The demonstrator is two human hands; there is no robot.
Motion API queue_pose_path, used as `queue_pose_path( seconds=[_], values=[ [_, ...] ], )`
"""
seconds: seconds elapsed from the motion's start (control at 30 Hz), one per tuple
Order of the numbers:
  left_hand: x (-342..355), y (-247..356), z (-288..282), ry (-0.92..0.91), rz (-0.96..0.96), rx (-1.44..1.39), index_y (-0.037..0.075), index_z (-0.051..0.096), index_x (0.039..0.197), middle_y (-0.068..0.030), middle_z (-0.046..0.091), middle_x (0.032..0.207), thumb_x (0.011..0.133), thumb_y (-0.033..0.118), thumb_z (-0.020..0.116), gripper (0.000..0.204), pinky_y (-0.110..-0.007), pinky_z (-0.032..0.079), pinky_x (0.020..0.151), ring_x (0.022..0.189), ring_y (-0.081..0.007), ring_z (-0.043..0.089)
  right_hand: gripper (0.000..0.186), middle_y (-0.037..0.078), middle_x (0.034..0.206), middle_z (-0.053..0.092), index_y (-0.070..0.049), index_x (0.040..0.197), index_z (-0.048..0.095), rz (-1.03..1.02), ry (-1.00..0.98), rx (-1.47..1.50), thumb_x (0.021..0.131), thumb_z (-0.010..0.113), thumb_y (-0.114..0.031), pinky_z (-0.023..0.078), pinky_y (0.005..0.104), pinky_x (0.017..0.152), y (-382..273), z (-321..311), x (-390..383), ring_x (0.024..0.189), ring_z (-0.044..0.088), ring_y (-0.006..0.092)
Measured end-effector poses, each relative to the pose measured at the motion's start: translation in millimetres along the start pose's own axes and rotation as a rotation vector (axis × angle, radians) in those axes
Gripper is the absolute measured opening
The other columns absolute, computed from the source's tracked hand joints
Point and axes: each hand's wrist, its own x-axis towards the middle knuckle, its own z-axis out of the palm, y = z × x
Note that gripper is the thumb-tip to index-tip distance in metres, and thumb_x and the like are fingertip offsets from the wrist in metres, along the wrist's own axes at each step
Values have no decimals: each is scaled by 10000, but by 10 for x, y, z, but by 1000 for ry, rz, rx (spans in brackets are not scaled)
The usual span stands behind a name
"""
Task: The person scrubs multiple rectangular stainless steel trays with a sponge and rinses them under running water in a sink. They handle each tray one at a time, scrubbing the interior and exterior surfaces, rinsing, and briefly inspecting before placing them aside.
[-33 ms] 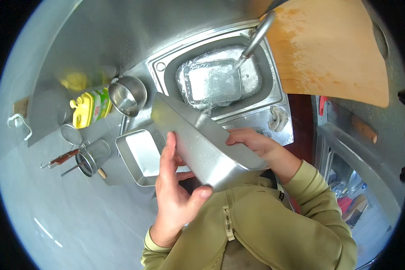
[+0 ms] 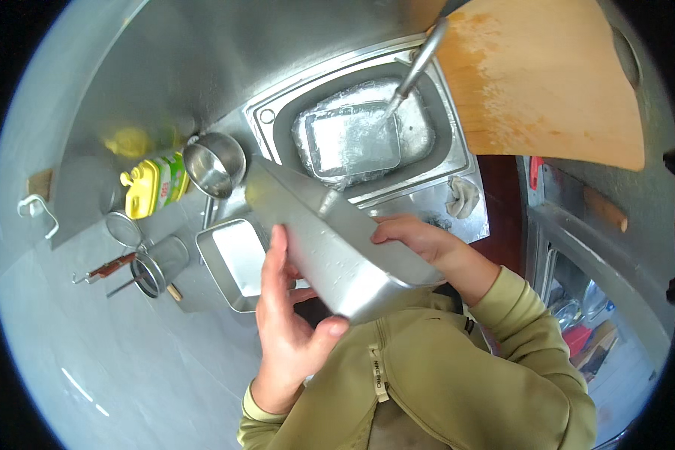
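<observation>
My left hand grips a deep rectangular steel pan, tilted on its side and dotted with water drops; the thumb rests at its near lower edge. My right hand holds the pan's right side, fingers curled over the rim. Behind it, water from a curved tap falls on a submerged rectangular container in the sink; what the container is made of I cannot tell. Another shallow steel pan lies left of my hands, partly hidden by the one I hold.
A large wooden board stands at the upper right. A crumpled cloth lies on the sink's ledge. To the left are a steel saucepan, a yellow jug, a mesh strainer and red-handled tongs.
The held pan and both my hands have shifted very slightly left in the picture; the grip looks the same.
</observation>
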Motion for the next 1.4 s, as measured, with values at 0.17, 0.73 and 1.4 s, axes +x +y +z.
queue_pose_path(
  seconds=[0.17, 0.73, 1.4],
  values=[
    [-373, 210, 28, 248, 210, 18, -33, 206, 1515, -211, 377, 1464, 797, 762, 567, 1131, -441, 426, 1036, 1283, -302, 482, 458, 63, 1131, 612, 0, 1346, 521, -155, -52, -113, 900, 549, -100, 481, 278, 844, -66, 377, -229, 968, 573, 109],
    [-1540, 49, 202, 1, 828, -624, 9, 179, 1528, -234, 326, 1489, 884, 657, 528, 978, -479, 340, 1095, 1327, -357, 394, 509, 80, 1268, 564, 32, 1421, 392, -587, -218, -799, 917, 444, -24, 458, 311, 953, -341, 1626, -2092, 1122, 538, 129],
    [-1626, 382, -432, -238, 681, -199, 45, -33, 1549, -228, 169, 1563, 594, 430, 937, 1414, -458, 446, 1018, 1396, -349, 338, 334, 113, 851, 687, 33, 1024, 646, -1031, 729, -1029, 887, 651, -272, 491, 320, 736, 194, 1871, -1263, 781, 628, 172]
  ],
)
